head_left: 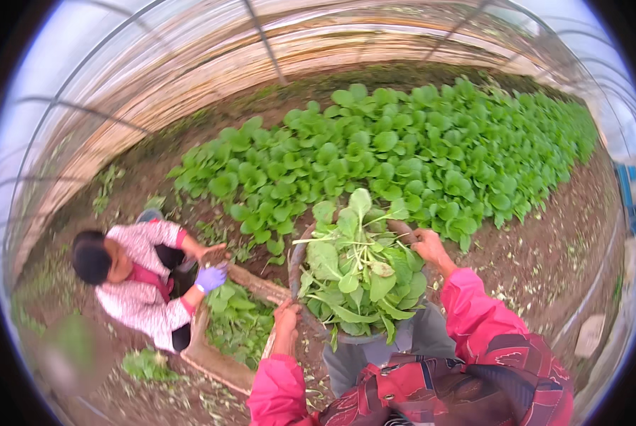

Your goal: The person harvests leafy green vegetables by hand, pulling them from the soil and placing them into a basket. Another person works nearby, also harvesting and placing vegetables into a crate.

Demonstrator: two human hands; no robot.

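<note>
A round tub [296,266] with a dark rim is in front of my body, heaped with loose leafy greens [360,277]. Pale stems and a few yellowed leaves lie on top of the heap. My left hand [286,323] is closed on the tub's near left rim. At the far right of the rim, my right hand [430,248] is closed on it too. The greens hide most of the tub's inside.
To the left, a co-worker [144,277] with one purple glove [211,277] crouches by an open brown container [222,363] holding greens. A dense bed of leafy plants [403,153] grows ahead. Leaf scraps litter the soil. A pale slab [589,335] lies at right.
</note>
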